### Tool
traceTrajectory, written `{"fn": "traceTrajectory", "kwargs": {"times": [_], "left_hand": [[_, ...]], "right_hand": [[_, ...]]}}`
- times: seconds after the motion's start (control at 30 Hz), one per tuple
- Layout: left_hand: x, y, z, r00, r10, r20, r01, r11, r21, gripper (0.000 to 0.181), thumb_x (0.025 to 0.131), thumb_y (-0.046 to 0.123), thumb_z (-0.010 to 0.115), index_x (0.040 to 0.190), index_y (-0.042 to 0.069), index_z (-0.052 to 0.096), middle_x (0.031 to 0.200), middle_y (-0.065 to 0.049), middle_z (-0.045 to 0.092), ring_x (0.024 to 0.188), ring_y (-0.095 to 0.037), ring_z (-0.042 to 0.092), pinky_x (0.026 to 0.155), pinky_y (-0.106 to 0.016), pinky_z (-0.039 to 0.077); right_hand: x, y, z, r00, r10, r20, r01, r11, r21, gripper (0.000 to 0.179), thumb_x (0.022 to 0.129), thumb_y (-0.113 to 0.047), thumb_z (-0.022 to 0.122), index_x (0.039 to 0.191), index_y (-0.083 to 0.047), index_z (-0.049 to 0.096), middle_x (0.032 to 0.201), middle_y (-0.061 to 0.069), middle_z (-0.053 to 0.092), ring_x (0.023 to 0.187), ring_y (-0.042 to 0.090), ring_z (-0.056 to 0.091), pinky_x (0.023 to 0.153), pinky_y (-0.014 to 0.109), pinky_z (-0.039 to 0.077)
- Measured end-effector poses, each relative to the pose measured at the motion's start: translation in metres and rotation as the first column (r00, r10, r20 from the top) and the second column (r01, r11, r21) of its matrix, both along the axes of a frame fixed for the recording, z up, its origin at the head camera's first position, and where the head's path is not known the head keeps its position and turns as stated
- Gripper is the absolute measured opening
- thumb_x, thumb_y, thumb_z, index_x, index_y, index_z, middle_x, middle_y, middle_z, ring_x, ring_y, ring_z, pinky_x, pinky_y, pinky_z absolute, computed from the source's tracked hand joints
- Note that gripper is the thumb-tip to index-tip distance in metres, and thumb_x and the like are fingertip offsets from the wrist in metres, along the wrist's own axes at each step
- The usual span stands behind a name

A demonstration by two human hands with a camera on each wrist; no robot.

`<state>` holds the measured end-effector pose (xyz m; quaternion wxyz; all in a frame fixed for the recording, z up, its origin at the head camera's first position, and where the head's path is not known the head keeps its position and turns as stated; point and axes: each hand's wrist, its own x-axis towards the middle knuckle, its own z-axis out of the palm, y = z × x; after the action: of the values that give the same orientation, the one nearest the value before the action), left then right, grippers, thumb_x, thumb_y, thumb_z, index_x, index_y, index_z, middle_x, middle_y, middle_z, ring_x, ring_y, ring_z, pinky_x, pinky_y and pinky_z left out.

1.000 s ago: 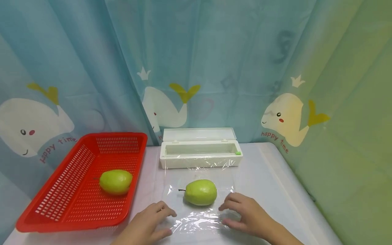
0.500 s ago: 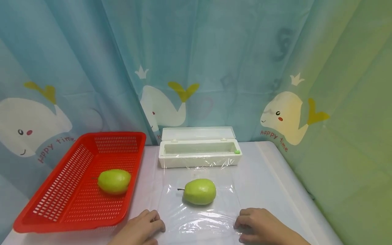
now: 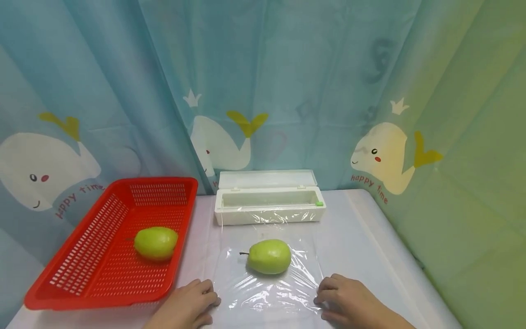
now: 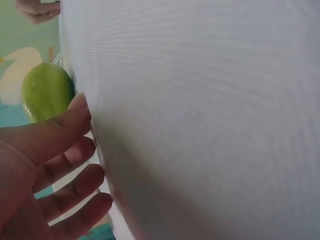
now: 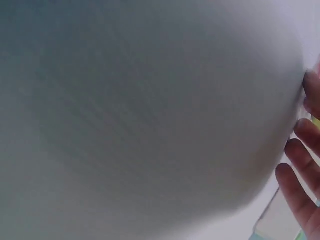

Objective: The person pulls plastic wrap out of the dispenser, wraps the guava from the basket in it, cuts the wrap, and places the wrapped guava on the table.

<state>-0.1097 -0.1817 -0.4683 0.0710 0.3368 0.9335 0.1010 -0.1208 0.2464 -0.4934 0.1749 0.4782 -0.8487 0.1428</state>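
Note:
A green pear (image 3: pixel 269 257), stem to the left, lies on a sheet of clear cling film (image 3: pixel 263 292) drawn out over the table. My left hand (image 3: pixel 186 305) pinches the film's near left corner between thumb and finger; in the left wrist view the other fingers (image 4: pixel 75 192) rest loosely by the table surface. At the near right corner, my right hand (image 3: pixel 349 301) pinches the film too, its fingertips only partly visible at the edge of the right wrist view. The far end of the film hangs over the front of a white cling film dispenser (image 3: pixel 269 216) with its lid up.
A red perforated basket (image 3: pixel 186 228) stands on the left with a second green pear (image 3: pixel 156 243) inside. A small green slider (image 3: pixel 319 204) sits on the dispenser's right end. Behind the white-covered table (image 3: pixel 370 256) hangs a blue curtain (image 3: pixel 304 91) with whale prints.
Both hands have moved apart to the film's near corners and slightly toward me. The film's near part has spread wider and flatter. The pear and dispenser have stayed in place.

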Motion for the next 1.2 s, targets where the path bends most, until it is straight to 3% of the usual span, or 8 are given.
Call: {"fn": "traceTrajectory", "kwargs": {"times": [0.2,0.33,0.67,0.77,0.9,0.97,1.1,1.2], "left_hand": [[0.001,0.003,-0.001,0.994,-0.036,-0.103,0.039,0.999,0.025,0.016,0.080,0.028,0.081,0.093,0.026,0.071,0.089,0.015,0.057,0.078,-0.004,0.051,0.067,-0.026,0.050],[0.004,0.005,-0.003,0.988,0.001,-0.157,0.013,0.996,0.086,0.009,0.085,0.023,0.076,0.090,0.026,0.069,0.084,0.016,0.056,0.075,-0.005,0.051,0.066,-0.026,0.048],[0.002,0.006,0.012,0.986,0.155,-0.066,-0.145,0.980,0.134,0.014,0.090,0.017,0.068,0.096,0.029,0.065,0.088,0.019,0.055,0.081,-0.004,0.053,0.077,-0.034,0.053],[0.001,0.013,0.014,0.958,0.262,-0.117,-0.232,0.947,0.222,0.016,0.087,0.011,0.067,0.090,0.027,0.065,0.083,0.020,0.049,0.078,-0.002,0.049,0.074,-0.030,0.051],[-0.001,0.028,0.015,0.886,0.411,-0.214,-0.320,0.876,0.361,0.022,0.079,0.004,0.068,0.079,0.023,0.059,0.077,0.015,0.042,0.070,-0.005,0.044,0.068,-0.029,0.045],[-0.003,0.035,0.016,0.865,0.457,-0.206,-0.362,0.853,0.375,0.022,0.077,0.004,0.068,0.077,0.022,0.056,0.078,0.011,0.043,0.070,-0.009,0.044,0.067,-0.031,0.043],[-0.005,0.046,0.017,0.848,0.514,-0.127,-0.452,0.828,0.331,0.021,0.079,0.011,0.066,0.099,0.015,0.058,0.095,-0.001,0.053,0.085,-0.021,0.053,0.070,-0.037,0.048],[-0.004,0.058,0.020,0.857,0.507,-0.097,-0.463,0.838,0.290,0.062,0.083,0.024,0.070,0.138,0.008,0.047,0.129,-0.017,0.052,0.117,-0.039,0.052,0.085,-0.053,0.051]], "right_hand": [[-0.003,-0.002,-0.002,0.992,0.076,-0.099,-0.080,0.996,-0.038,0.025,0.069,-0.012,0.083,0.085,-0.027,0.069,0.090,-0.017,0.061,0.079,-0.001,0.054,0.068,0.011,0.045],[-0.005,-0.003,0.000,0.988,0.053,-0.147,-0.065,0.995,-0.076,0.022,0.071,-0.012,0.080,0.081,-0.026,0.065,0.087,-0.018,0.058,0.077,0.000,0.053,0.067,0.013,0.045],[-0.011,-0.008,0.021,0.992,-0.125,-0.005,0.122,0.972,-0.199,0.026,0.071,-0.012,0.078,0.081,-0.031,0.062,0.095,-0.019,0.060,0.087,0.003,0.054,0.073,0.018,0.047],[-0.017,-0.010,0.027,0.987,-0.160,0.004,0.157,0.961,-0.226,0.025,0.073,-0.011,0.076,0.082,-0.030,0.062,0.094,-0.018,0.062,0.089,0.004,0.055,0.076,0.019,0.047],[-0.029,-0.012,0.029,0.984,-0.175,0.033,0.177,0.940,-0.292,0.025,0.075,-0.007,0.073,0.083,-0.028,0.061,0.093,-0.017,0.063,0.089,0.004,0.056,0.079,0.018,0.045],[-0.035,-0.013,0.029,0.983,-0.168,0.077,0.184,0.925,-0.332,0.026,0.077,-0.004,0.072,0.085,-0.026,0.062,0.093,-0.016,0.065,0.089,0.005,0.057,0.079,0.018,0.045],[-0.044,-0.019,0.026,0.964,-0.151,0.218,0.230,0.887,-0.401,0.025,0.083,0.001,0.070,0.089,-0.023,0.064,0.094,-0.009,0.069,0.089,0.008,0.063,0.076,0.024,0.051],[-0.050,-0.025,0.024,0.925,-0.136,0.356,0.291,0.855,-0.430,0.022,0.089,0.001,0.066,0.088,-0.021,0.063,0.095,-0.001,0.072,0.091,0.011,0.066,0.075,0.030,0.055]]}}
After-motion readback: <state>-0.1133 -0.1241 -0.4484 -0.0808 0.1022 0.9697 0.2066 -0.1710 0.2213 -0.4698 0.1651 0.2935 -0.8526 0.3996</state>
